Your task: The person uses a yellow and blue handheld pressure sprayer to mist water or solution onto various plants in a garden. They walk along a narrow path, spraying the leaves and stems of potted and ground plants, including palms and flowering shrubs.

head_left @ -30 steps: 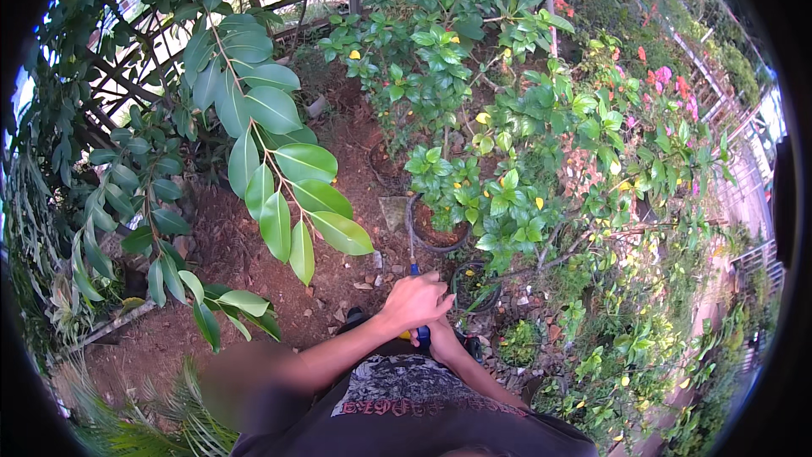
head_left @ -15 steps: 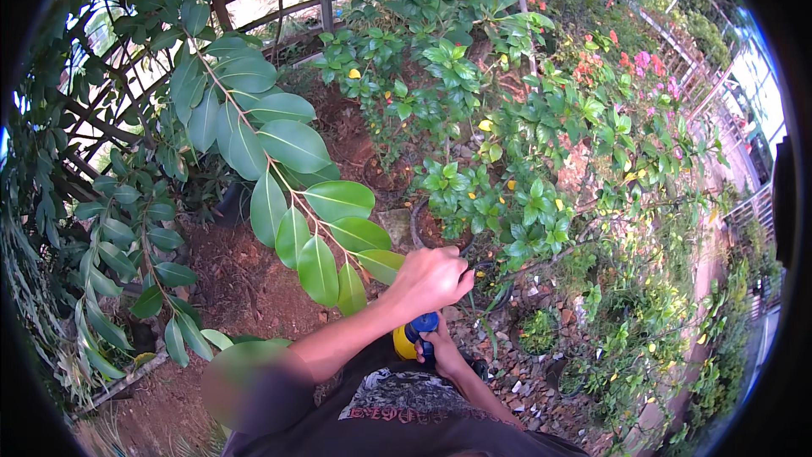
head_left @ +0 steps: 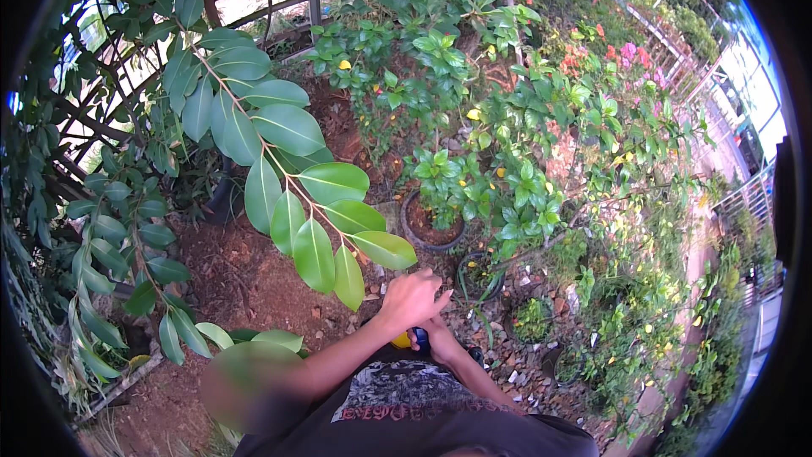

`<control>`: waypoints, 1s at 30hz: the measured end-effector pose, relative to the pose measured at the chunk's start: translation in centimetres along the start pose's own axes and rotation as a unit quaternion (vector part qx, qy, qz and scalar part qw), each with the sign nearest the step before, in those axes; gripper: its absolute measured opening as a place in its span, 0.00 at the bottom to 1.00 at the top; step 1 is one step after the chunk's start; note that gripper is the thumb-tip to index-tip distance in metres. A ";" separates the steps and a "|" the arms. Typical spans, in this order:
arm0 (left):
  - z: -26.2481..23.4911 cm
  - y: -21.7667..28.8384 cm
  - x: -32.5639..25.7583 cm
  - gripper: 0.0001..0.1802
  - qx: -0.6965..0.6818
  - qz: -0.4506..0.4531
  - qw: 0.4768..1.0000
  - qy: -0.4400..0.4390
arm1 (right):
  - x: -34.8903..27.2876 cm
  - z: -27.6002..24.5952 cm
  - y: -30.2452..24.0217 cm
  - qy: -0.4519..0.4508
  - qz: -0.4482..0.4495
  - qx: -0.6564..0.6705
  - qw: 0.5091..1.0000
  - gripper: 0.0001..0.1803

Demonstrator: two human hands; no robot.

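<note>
Both forearms rise from the lower edge and meet in front of the body. The left hand (head_left: 412, 298) sits uppermost, fingers curled in a loose closed grip, knuckles up. The right hand (head_left: 440, 340) lies just beneath it, mostly hidden, wrist bent upward.

Daylit garden: reddish bare soil (head_left: 245, 279) at seven o'clock, a metal fence (head_left: 279, 0) at eleven, flowering shrubs (head_left: 592, 93) at two, potted plants (head_left: 436, 220) near centre.
</note>
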State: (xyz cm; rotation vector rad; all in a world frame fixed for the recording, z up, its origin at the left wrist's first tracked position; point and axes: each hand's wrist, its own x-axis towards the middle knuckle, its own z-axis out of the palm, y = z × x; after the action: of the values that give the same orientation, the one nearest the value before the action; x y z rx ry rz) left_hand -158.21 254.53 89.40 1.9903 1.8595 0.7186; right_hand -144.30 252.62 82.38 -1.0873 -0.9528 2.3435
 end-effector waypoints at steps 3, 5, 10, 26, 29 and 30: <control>1.4 0.3 0.4 0.20 0.005 -0.006 1.000 -0.017 | -0.1 -2.1 0.5 -0.012 0.020 -0.004 1.000 0.16; 2.6 0.7 0.6 0.18 -0.001 0.003 1.000 -0.029 | -0.9 -2.8 0.3 0.013 0.029 -0.003 0.999 0.17; 3.4 3.9 0.3 0.15 -0.034 0.045 0.998 -0.026 | -3.4 -5.9 0.8 -0.030 0.031 0.013 0.999 0.22; 3.1 9.5 1.6 0.24 0.020 0.027 0.999 -0.002 | -6.5 -9.9 0.8 -0.015 0.050 -0.004 0.999 0.15; 10.1 8.3 -1.4 0.26 0.012 -0.024 0.999 -0.042 | -7.1 -10.5 0.6 -0.012 0.052 -0.005 0.999 0.09; 10.4 8.2 -1.3 0.26 0.005 -0.028 0.999 -0.038 | -7.6 -10.5 0.7 -0.008 0.051 -0.008 0.999 0.09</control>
State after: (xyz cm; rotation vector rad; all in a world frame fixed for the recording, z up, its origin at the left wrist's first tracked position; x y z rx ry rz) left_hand -145.61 253.46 85.20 1.9358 1.8696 0.6114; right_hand -131.44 252.06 80.86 -1.1493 -0.9431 2.4346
